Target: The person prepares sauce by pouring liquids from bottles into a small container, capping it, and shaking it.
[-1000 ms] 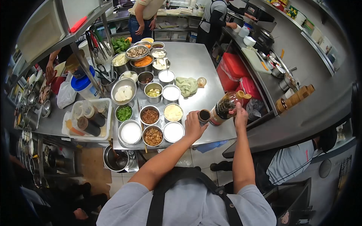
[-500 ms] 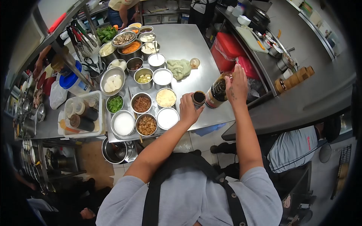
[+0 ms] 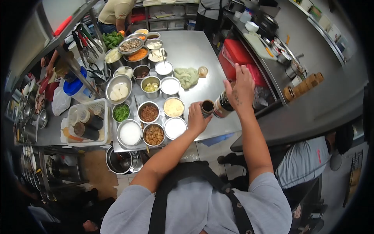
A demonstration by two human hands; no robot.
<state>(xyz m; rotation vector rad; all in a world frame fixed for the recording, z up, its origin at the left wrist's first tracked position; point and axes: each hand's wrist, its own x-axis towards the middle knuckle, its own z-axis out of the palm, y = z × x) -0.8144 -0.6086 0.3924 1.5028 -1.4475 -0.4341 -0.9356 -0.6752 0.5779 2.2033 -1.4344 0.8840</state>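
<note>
My left hand point(image 3: 198, 119) is wrapped round a small open container point(image 3: 207, 107) with dark brown contents at its mouth, held near the table's front edge. To its right stands a glass bottle of dark sauce point(image 3: 223, 104) with a label low on its side. My right hand point(image 3: 240, 89) is at the top of this bottle, fingers stretched out and thumb apart. It hides the bottle's neck, so I cannot tell whether the palm touches it. Beyond both hands lie a crumpled green cloth point(image 3: 187, 78) and a small round lid-like piece point(image 3: 202, 71).
Metal pots of ingredients, including white powder point(image 3: 129, 132), chopped greens point(image 3: 121, 112) and browned bits point(image 3: 154, 135), crowd the left side. A white basket point(image 3: 105, 119) holds squeeze bottles. A red bin point(image 3: 233, 54) stands right of the steel table point(image 3: 187, 43). A co-worker point(image 3: 304, 162) is at right.
My right hand has loosened at the bottle's top, its thumb now apart from the fingers. My left hand still holds the container. The whole view has shifted slightly.
</note>
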